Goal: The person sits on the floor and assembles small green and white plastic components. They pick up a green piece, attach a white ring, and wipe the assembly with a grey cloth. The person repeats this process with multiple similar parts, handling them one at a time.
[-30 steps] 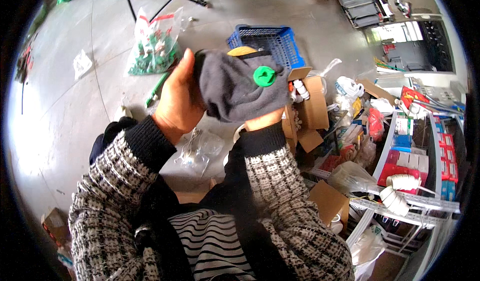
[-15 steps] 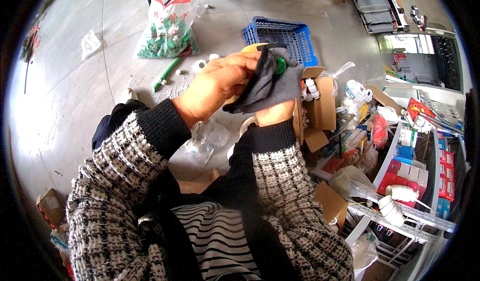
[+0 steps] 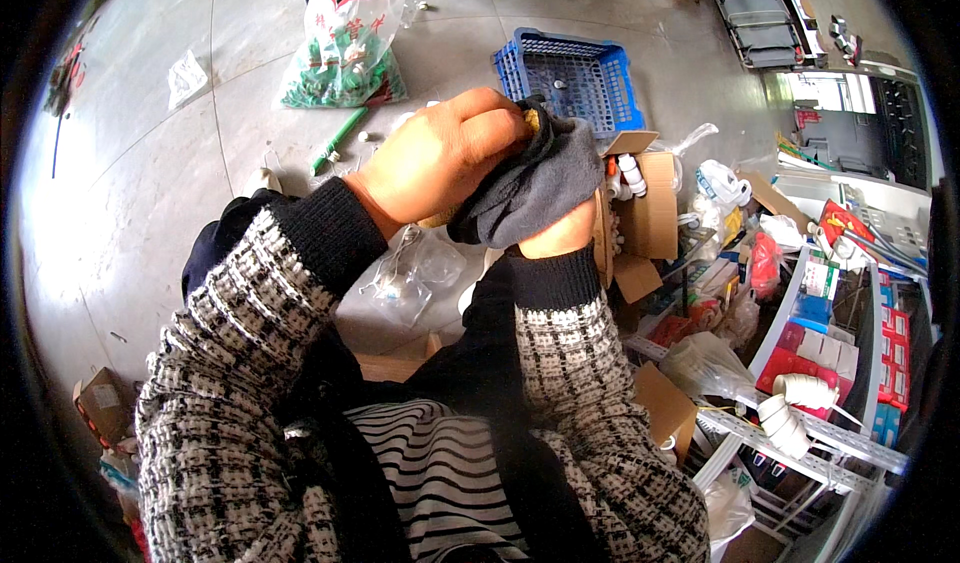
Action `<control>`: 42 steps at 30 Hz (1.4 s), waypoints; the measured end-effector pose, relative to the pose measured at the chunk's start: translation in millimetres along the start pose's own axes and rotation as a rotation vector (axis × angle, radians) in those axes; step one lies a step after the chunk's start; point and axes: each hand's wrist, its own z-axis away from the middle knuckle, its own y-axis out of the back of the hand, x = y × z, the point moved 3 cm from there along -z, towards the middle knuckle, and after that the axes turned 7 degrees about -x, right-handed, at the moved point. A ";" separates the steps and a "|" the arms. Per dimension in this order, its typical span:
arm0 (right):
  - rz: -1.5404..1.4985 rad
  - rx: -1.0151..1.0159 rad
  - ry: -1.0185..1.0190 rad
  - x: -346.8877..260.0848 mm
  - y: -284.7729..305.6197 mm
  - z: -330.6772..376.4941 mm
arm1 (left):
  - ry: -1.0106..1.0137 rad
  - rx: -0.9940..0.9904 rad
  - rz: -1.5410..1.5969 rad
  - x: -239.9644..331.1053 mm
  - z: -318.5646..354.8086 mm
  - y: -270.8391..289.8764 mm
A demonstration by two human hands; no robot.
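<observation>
A soft dark grey cloth point(image 3: 540, 178) with a black edge is bunched up in front of me, between both hands. My left hand point(image 3: 440, 153) is closed at its upper left side, with the fingertips tucked behind the black edge. A small yellow patch point(image 3: 532, 120) shows beside those fingertips; I cannot make out what it belongs to. From below, my right hand point(image 3: 560, 234) reaches up under the cloth, which hides its fingers and anything they hold.
Beyond my hands stands a blue plastic crate point(image 3: 570, 78). A clear bag of green fittings point(image 3: 345, 73) and a green pipe point(image 3: 340, 141) lie on the floor. Just right is an open cardboard box point(image 3: 655, 203) with white fittings. A metal shelf rack point(image 3: 770, 328) holds boxes further right.
The cloth has folded over, and the green round piece on it is now out of sight. My left hand has turned, back upward, and moved slightly right.
</observation>
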 end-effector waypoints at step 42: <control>0.911 0.132 0.401 -42.5 -14.8 5.0 | 0.453 0.011 0.888 1.6 4.2 -19.5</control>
